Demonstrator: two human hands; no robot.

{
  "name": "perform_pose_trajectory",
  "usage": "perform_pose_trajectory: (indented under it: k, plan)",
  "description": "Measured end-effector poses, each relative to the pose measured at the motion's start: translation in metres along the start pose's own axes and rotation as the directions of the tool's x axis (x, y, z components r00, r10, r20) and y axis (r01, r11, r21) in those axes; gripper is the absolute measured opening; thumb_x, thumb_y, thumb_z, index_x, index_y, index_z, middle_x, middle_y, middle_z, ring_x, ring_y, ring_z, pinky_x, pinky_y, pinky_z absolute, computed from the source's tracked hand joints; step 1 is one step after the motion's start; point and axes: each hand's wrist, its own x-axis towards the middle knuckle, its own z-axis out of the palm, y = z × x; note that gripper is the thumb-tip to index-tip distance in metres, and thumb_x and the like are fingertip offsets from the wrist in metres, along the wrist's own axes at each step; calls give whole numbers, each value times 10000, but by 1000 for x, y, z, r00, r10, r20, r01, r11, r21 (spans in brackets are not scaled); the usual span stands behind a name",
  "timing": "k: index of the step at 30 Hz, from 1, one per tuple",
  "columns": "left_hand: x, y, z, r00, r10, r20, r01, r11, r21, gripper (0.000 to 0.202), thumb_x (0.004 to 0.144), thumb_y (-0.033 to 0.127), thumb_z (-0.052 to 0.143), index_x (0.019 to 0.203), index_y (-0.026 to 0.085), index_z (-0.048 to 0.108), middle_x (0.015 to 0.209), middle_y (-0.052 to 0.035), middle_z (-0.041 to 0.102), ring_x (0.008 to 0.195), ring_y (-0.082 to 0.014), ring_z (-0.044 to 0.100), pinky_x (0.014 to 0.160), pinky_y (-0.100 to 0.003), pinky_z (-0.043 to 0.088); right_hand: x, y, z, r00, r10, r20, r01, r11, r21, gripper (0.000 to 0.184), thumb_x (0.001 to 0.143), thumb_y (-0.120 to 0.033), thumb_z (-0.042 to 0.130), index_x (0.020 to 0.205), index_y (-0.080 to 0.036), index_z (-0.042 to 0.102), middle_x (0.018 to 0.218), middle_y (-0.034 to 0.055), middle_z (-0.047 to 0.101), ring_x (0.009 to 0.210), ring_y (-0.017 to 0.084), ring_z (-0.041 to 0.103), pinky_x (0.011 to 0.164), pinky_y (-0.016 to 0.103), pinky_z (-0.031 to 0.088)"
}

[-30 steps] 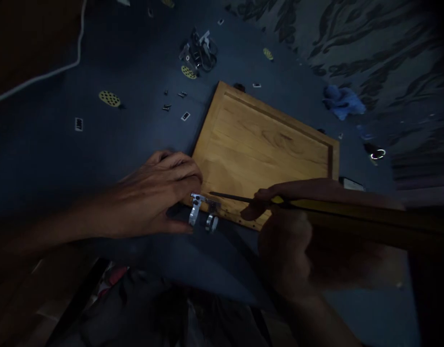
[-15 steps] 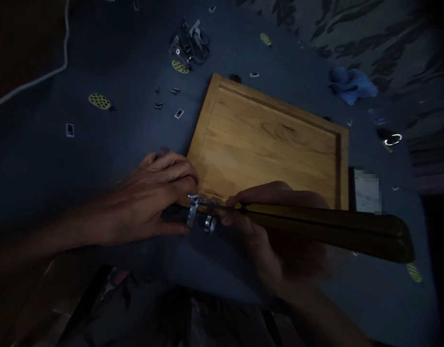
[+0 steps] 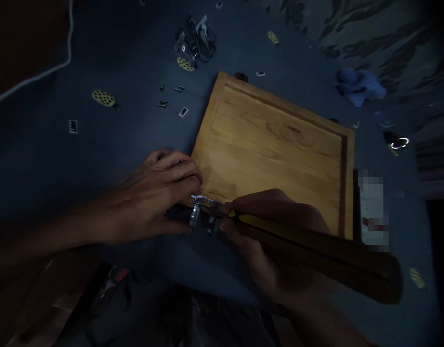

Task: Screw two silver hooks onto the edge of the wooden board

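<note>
A framed wooden cabinet door (image 3: pixel 265 140) lies tilted on the blue cloth. At its near left corner sits a metal hinge (image 3: pixel 195 214), its arm sticking out past the edge. My left hand (image 3: pixel 160 193) is curled against that corner, fingers on the wood, with the thumb beside the hinge. In my right hand (image 3: pixel 265 226) is a screwdriver (image 3: pixel 316 246) with a black and yellow handle, held pen-like between thumb and fingers. Its shaft points left at the hinge; its tip is hard to make out in the dark.
Several loose screws (image 3: pixel 163 103) lie left of the door. Beyond them is a pile of metal hinges (image 3: pixel 198 41). A blue crumpled cloth (image 3: pixel 359 86) and a shiny ring-shaped object (image 3: pixel 399 143) lie at the right. A white cable (image 3: pixel 34 79) runs along the far left.
The screwdriver's handle end has swung down and slightly left, while its front stays at the hinge. My left hand keeps its hold on the corner. The whole view has shifted slightly.
</note>
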Motion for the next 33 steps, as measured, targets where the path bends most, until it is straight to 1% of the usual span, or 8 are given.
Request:
perform_pose_trajectory:
  k: [4,8,11,15,18,23,27,33]
  plan:
    - [0,1,0,999,15,-28,-15,1000,18,373,883,364,837,1141,182,639,1262,-71,667,1252,-305,571,1008,-476,444,3,-2,-4,993,-66,99,64,998,25,225,909,-142,736,1069,-298,715,913,-36,779,735,170,753,619,289,606]
    - [-1,3,0,1000,8,-16,-8,1000,22,298,916,360,805,1101,185,650,1288,-70,663,1267,-301,570,1008,-473,440,7,-3,-4,991,-100,93,93,993,72,232,903,-198,791,1107,-287,726,910,-21,775,748,170,750,625,276,620]
    - [-1,3,1,1000,-2,-28,3,1000,26,267,925,340,799,1082,187,646,1292,-69,656,1271,-290,559,1012,-452,425,9,-5,-5,988,-79,136,68,994,87,287,909,-238,813,1182,-279,732,998,-7,777,839,168,758,670,257,633]
    - [-1,0,3,999,19,-39,-19,1000,-4,338,884,414,836,1075,209,645,1287,-57,664,1264,-299,560,1016,-448,412,12,-10,-7,979,-33,199,8,992,125,213,937,-209,790,1137,-262,738,993,-27,784,828,127,759,687,201,626]
    - [-1,-1,4,999,13,-37,-13,1000,17,378,878,386,847,1136,194,650,1297,-61,663,1274,-297,553,1025,-446,405,12,-11,-6,984,-15,176,-7,992,125,162,931,-178,785,1062,-257,732,934,-32,779,769,130,755,675,212,627]
    - [0,-3,7,998,24,-54,-24,1000,-4,386,859,402,861,1111,202,646,1267,-56,680,1252,-295,561,1020,-448,398,6,-11,0,987,-28,161,22,999,39,117,930,-247,788,1023,-288,729,833,-41,763,696,152,748,596,241,600]
    - [0,-3,9,997,36,-75,-35,999,5,391,861,367,865,1124,178,645,1243,-60,676,1240,-290,555,1003,-441,394,4,-14,8,997,4,83,-2,1000,-27,73,931,-255,780,993,-278,749,807,-48,765,659,141,743,580,240,586]
    - [-1,-2,6,999,12,-44,-11,1000,16,382,864,402,861,1109,193,657,1269,-65,669,1247,-290,557,1011,-431,398,5,-13,-1,998,64,-10,-63,995,81,68,951,-342,764,971,-277,754,874,-12,791,640,152,739,599,272,620]
